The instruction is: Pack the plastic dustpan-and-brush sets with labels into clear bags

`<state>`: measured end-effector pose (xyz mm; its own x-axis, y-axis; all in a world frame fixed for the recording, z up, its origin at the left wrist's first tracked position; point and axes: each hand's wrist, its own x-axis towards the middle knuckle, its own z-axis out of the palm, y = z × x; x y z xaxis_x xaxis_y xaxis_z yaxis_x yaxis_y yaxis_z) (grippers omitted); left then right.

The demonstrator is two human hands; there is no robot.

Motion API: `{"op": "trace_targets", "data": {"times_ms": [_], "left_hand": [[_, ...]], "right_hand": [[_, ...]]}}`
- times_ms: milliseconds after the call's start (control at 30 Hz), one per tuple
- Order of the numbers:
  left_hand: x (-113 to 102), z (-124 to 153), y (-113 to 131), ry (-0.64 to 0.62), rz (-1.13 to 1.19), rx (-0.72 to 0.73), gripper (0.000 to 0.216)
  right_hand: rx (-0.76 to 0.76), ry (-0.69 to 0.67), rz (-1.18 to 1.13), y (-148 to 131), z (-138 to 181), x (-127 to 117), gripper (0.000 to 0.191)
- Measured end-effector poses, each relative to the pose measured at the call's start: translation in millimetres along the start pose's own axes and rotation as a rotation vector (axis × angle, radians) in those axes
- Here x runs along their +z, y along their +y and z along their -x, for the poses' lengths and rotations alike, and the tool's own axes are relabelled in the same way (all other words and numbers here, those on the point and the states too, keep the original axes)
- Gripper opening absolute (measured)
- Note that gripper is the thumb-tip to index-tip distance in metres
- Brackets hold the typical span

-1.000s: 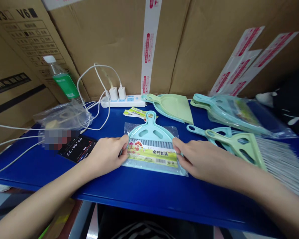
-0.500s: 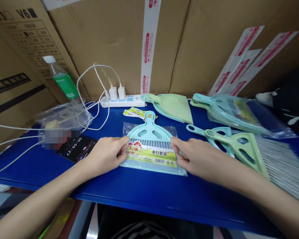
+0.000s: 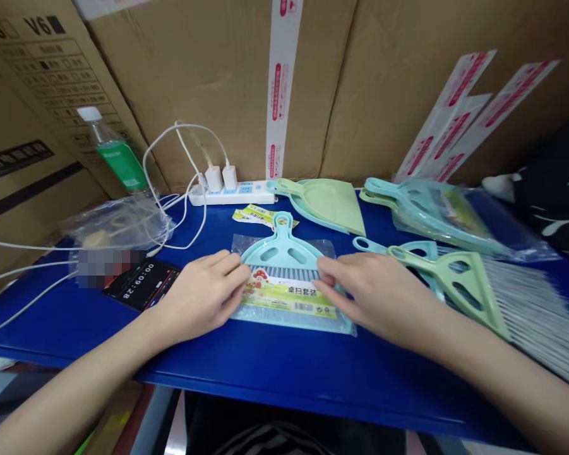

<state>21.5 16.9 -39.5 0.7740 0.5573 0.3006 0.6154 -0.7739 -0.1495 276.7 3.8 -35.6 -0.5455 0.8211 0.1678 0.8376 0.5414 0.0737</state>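
In front of me a light-blue dustpan and brush set lies flat in a clear plastic bag, handle pointing away. A printed label card with red mushrooms covers its middle, and grey bristles show above the card. My left hand has its fingers curled together at the bag's left edge, the fingertips partly hidden. On the right side my right hand rests its thumb and forefinger, a little apart, on the bag over the bristles and card.
Green and blue dustpans lie behind, with loose label cards. Brushes lie to the right below a bagged set. A phone, cables, a power strip and a bottle are leftward. Cardboard boxes stand behind.
Both hands have slid slightly inward over the bag. My right thumb and forefinger have come off the edge and spread apart. The bagged set stays in place.
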Motion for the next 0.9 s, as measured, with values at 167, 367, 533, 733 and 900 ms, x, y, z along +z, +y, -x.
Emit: {"op": "trace_targets", "data": {"times_ms": [167,367,533,733,900], "left_hand": [[4,-1,5,-0.102,0.037,0.215,0.031],[8,-2,7,-0.170,0.026,0.173,0.038],[4,0,5,-0.173,0.050,0.138,0.038],[-5,1,-2,-0.182,0.082,0.076,0.039],[-12,2,-11,-0.183,0.133,0.024,0.040]], "right_hand": [[-0.211,0.143,-0.116,-12,-3,16,0.021],[-0.100,0.159,-0.123,-21,-6,28,0.012],[-0.068,0.060,-0.066,-17,-3,20,0.011],[-0.020,-0.144,0.051,-13,1,7,0.018],[0.135,-0.372,0.185,-19,3,-3,0.026]]}}
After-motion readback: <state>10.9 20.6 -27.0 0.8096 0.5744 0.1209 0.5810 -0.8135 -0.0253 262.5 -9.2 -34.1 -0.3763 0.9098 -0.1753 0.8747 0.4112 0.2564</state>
